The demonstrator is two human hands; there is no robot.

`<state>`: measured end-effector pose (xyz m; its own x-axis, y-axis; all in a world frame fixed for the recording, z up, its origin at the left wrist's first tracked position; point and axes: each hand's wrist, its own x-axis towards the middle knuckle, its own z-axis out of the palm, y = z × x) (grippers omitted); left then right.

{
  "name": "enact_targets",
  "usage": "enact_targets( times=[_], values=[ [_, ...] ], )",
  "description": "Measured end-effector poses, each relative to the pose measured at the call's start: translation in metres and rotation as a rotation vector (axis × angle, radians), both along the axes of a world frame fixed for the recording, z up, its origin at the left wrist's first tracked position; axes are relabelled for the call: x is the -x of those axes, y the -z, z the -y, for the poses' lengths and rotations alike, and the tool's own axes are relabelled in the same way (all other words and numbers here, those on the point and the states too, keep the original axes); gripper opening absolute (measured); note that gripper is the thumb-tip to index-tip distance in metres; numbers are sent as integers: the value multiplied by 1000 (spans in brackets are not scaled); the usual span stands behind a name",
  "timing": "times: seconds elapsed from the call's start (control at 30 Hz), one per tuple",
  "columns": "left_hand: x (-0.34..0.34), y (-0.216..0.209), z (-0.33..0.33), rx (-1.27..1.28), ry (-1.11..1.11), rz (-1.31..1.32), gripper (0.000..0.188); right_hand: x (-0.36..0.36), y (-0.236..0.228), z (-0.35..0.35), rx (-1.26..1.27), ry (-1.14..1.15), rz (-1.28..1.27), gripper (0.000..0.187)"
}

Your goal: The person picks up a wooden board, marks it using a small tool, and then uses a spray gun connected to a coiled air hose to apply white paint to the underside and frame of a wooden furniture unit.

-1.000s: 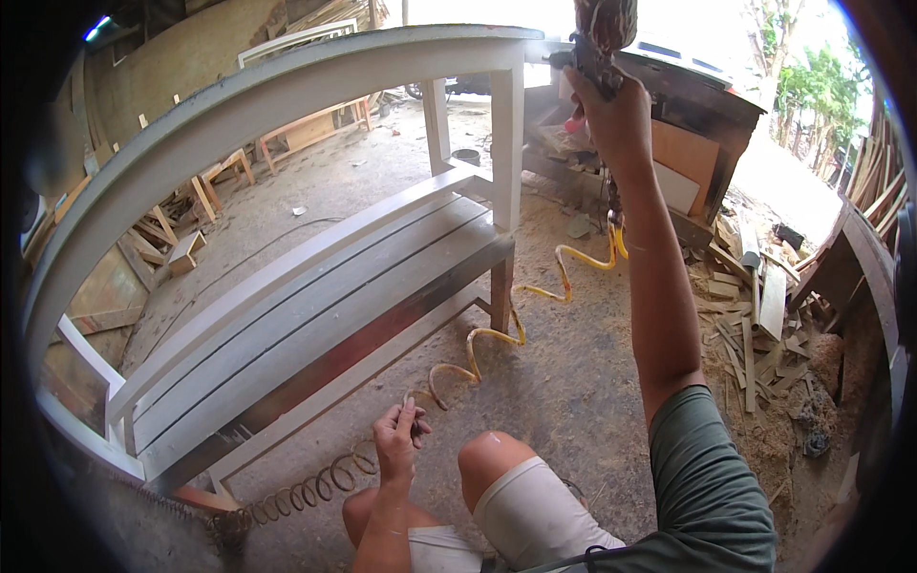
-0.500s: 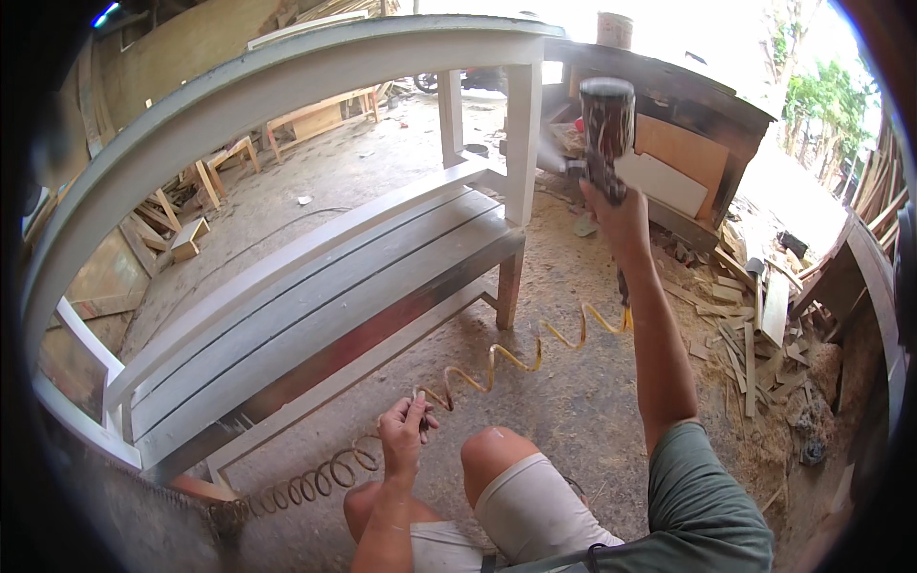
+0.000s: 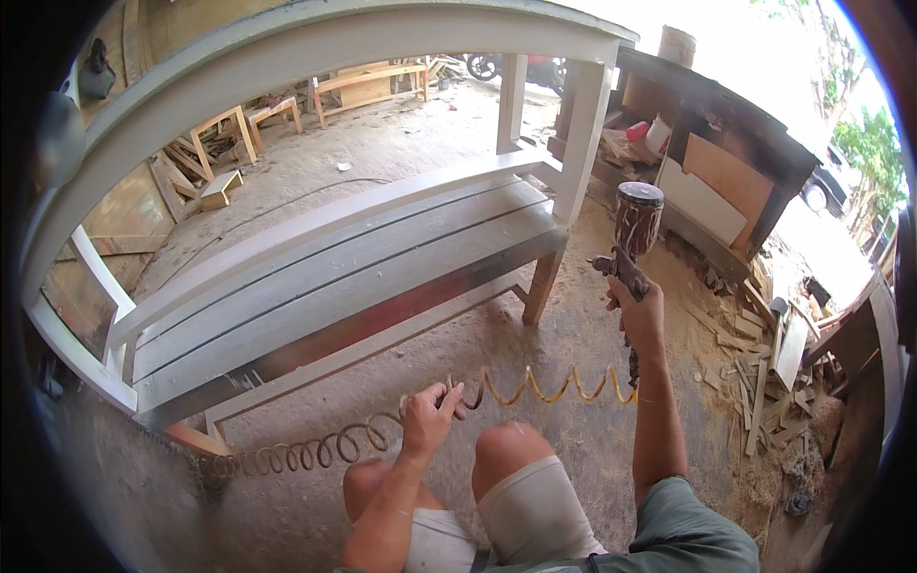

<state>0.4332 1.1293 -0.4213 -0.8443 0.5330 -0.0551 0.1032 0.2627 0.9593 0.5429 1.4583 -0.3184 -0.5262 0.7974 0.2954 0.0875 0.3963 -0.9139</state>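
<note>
Over the last second you have brought the spray gun [image 3: 628,256] down from the top rail [image 3: 334,53] to about the height of the leg [image 3: 543,286] at the right-hand end of the slatted seat [image 3: 353,272]. Mist showed at the nozzle [image 3: 602,265] half a second ago; you can see none now, so the spraying looks paused between passes.

The gun is in the air above the floor [image 3: 535,458], near that leg but apart from it. Its nozzle points left, toward the seat's end; its long axis, cup to handle, runs close to upright, cup uppermost.

Your right grip [image 3: 642,313] is closed around the handle, though whether the trigger is pressed you cannot tell. Your left grip [image 3: 430,415] is pinched on the coiled hose [image 3: 548,396].
</note>
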Motion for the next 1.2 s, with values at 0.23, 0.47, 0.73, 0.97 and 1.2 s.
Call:
enact_targets(
  times=[0.23, 0.47, 0.73, 0.97, 1.2],
  values=[
    [4, 0, 10, -27, -54, -29, 38, 46, -20, 19, -63, 58, -66, 27],
    [1, -11, 29, -69, -103, -57, 33, 113, -12, -3, -207, 126, -178, 29],
    [1, -13, 47, -58, -158, -71, 31, 145, -16, 0, -105, 20, -147, 33],
    [0, -14, 51, -40, -129, -62, 31, 115, -8, 7, -288, 192, -82, 28],
    [3, -5, 47, -91, -113, -106, 31, 136, -23, -15, -411, 219, -155, 29]
  ],
)
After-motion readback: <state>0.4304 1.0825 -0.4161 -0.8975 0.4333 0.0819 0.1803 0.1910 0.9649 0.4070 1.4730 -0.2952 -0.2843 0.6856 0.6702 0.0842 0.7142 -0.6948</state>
